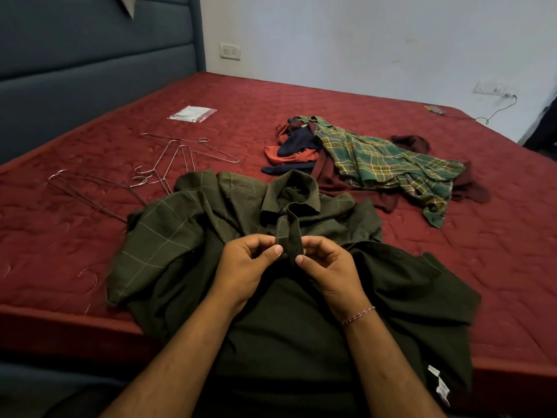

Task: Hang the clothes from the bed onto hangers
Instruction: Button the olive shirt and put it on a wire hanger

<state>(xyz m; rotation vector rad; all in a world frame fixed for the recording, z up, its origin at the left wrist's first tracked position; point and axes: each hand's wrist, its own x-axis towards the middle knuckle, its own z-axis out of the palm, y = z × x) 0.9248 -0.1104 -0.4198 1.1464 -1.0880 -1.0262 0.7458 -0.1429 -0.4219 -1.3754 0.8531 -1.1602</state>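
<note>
This is a bedroom in a home: a wide bed with a quilted red mattress [301, 98] fills the view, backed by a padded blue-grey headboard [90, 55] against plain white walls [361, 34]. Loose clothes [376, 158] and wire hangers [168, 164] lie on the mattress. 2 wall socket plates [230, 51] show, with a cable [497, 111] trailing from the far one.

Dim, even room light with soft shadows and no glare; wide-angle lens bends the edges, forearms blur slightly near the bottom.
</note>
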